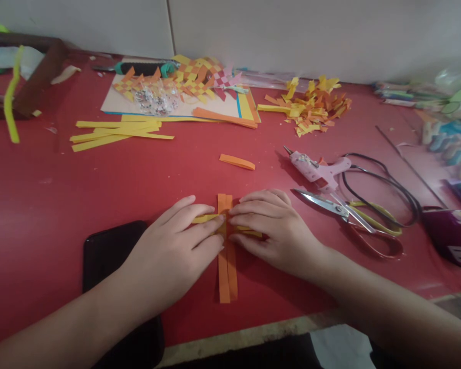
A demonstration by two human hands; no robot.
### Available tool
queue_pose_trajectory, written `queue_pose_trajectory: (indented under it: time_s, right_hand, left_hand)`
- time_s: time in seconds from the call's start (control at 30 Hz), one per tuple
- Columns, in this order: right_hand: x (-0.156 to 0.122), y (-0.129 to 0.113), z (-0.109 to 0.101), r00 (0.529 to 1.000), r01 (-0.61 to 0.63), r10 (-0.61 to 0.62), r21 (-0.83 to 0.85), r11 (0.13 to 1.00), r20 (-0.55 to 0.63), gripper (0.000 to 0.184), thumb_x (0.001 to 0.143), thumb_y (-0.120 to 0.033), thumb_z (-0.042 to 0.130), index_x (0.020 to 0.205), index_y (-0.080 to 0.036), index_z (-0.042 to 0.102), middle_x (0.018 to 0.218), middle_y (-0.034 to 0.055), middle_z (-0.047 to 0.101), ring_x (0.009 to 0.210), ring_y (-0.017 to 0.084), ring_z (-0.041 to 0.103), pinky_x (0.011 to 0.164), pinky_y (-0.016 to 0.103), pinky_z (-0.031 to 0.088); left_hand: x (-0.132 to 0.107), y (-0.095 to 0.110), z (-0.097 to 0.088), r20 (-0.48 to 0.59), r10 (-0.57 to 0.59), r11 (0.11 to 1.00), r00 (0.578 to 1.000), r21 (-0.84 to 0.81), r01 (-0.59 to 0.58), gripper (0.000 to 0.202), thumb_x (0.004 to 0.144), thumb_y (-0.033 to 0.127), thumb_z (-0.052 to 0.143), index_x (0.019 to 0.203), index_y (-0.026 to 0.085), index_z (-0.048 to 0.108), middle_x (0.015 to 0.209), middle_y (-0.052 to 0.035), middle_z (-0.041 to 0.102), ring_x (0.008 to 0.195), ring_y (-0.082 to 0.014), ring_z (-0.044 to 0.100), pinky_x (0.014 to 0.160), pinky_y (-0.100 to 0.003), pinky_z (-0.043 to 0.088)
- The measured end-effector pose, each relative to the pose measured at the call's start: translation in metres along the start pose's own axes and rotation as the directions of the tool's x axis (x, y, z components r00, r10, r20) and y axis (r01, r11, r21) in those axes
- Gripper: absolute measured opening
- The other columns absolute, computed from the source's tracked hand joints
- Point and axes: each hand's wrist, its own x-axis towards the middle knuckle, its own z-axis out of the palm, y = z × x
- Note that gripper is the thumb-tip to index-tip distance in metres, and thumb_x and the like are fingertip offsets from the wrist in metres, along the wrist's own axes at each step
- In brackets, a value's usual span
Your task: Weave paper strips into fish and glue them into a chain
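Observation:
Two orange paper strips [223, 279] lie side by side, running up and down the table, and yellow paper strips [204, 219] cross them. From the left, my left hand [176, 243] holds the crossing with bent fingers, thumb side hidden below. My right hand [278, 230] grips the same woven strips from the right, its fingertips at the orange edge. Yellow ends show under both hands, but the weave between the fingertips is mostly covered. A short folded orange strip [237, 162] lies just beyond the hands.
Right of my hands lie a pink glue gun [318, 169] and scissors [346, 210]. Left is a black phone-like slab [111, 251]. Behind are yellow strips [115, 134], a pile of orange and yellow scraps [311, 107], woven paper pieces [200, 77] and a brown tray [48, 77].

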Motion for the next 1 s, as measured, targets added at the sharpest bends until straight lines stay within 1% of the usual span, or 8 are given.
queue_pose_trajectory:
  time_s: [0.17,0.3,0.4,0.5,0.6,0.73,0.87,1.0]
  right_hand:
    - [0.000,0.000,0.000,1.000,-0.002,0.002,-0.001,1.000,-0.005,0.009,0.090,-0.026,0.068,0.095,-0.021,0.073,0.104,0.0040,0.078,0.100,0.022,0.066,0.092,0.041,0.044]
    - [0.001,-0.001,-0.001,1.000,-0.006,0.006,0.003,1.000,0.001,0.009,0.091,-0.025,0.066,0.094,-0.021,0.073,0.102,0.0042,0.078,0.099,0.022,0.066,0.092,0.041,0.044]
    - [0.001,-0.001,-0.001,1.000,-0.004,0.004,0.005,1.000,0.002,0.009,0.091,-0.025,0.067,0.095,-0.021,0.073,0.103,0.0039,0.077,0.100,0.022,0.066,0.092,0.041,0.044]
    - [0.001,-0.001,-0.001,1.000,-0.007,0.007,0.010,1.000,0.005,0.009,0.088,-0.023,0.068,0.095,-0.020,0.072,0.104,0.0040,0.077,0.100,0.022,0.065,0.092,0.042,0.045]
    - [0.003,-0.004,-0.002,1.000,-0.022,0.022,0.021,1.000,0.008,0.011,0.086,-0.018,0.065,0.094,-0.021,0.072,0.103,0.0038,0.077,0.099,0.022,0.066,0.093,0.042,0.045]
    - [0.004,-0.008,-0.003,0.999,-0.044,0.044,0.044,0.998,0.003,0.020,0.082,-0.013,0.059,0.094,-0.022,0.072,0.103,0.0041,0.077,0.099,0.022,0.066,0.093,0.043,0.046]
    - [0.003,-0.009,-0.004,0.999,-0.039,0.040,0.053,0.998,-0.014,0.028,0.077,-0.009,0.055,0.094,-0.022,0.073,0.103,0.0041,0.077,0.100,0.023,0.067,0.093,0.044,0.047]
    - [0.002,-0.007,-0.003,0.999,-0.047,0.047,0.053,0.997,-0.009,0.031,0.075,-0.007,0.054,0.094,-0.022,0.073,0.103,0.0038,0.077,0.100,0.023,0.067,0.094,0.045,0.047]
  left_hand:
    - [-0.001,0.001,0.002,0.005,-0.015,1.000,1.000,-0.024,0.015,0.023,0.097,0.011,0.054,0.094,0.017,0.076,0.114,-0.0046,0.077,0.107,-0.0275,0.066,0.105,-0.053,0.048]
    - [-0.002,-0.001,0.004,0.007,-0.059,0.995,0.998,-0.079,0.059,0.026,0.101,0.018,0.049,0.099,0.020,0.075,0.116,-0.0012,0.076,0.113,-0.0275,0.064,0.106,-0.053,0.046]
    - [-0.002,-0.002,0.003,-0.005,-0.063,0.994,0.998,-0.089,0.063,0.026,0.102,0.021,0.048,0.101,0.022,0.074,0.114,0.0007,0.077,0.113,-0.0267,0.064,0.104,-0.051,0.048]
    - [-0.001,-0.003,0.001,-0.031,-0.058,0.995,0.998,-0.084,0.055,0.023,0.100,0.018,0.051,0.099,0.021,0.074,0.113,0.0012,0.078,0.114,-0.0292,0.063,0.103,-0.055,0.047]
    - [-0.001,-0.002,-0.001,-0.004,-0.050,0.995,0.999,-0.091,0.050,0.017,0.097,0.022,0.057,0.100,0.021,0.074,0.113,0.0007,0.077,0.118,-0.0332,0.061,0.104,-0.060,0.045]
    - [-0.001,-0.002,-0.004,0.039,-0.038,0.994,0.999,-0.105,0.042,0.020,0.097,0.032,0.059,0.103,0.020,0.074,0.116,-0.0004,0.076,0.121,-0.0371,0.059,0.105,-0.064,0.044]
    - [0.000,-0.001,-0.006,0.051,-0.038,0.993,0.998,-0.106,0.043,0.022,0.097,0.033,0.059,0.106,0.019,0.074,0.117,-0.0036,0.076,0.121,-0.0379,0.059,0.105,-0.063,0.044]
    - [-0.002,-0.002,-0.007,0.054,-0.036,0.991,0.998,-0.127,0.043,0.024,0.096,0.034,0.059,0.111,0.022,0.073,0.118,-0.0057,0.076,0.123,-0.0366,0.058,0.107,-0.063,0.044]
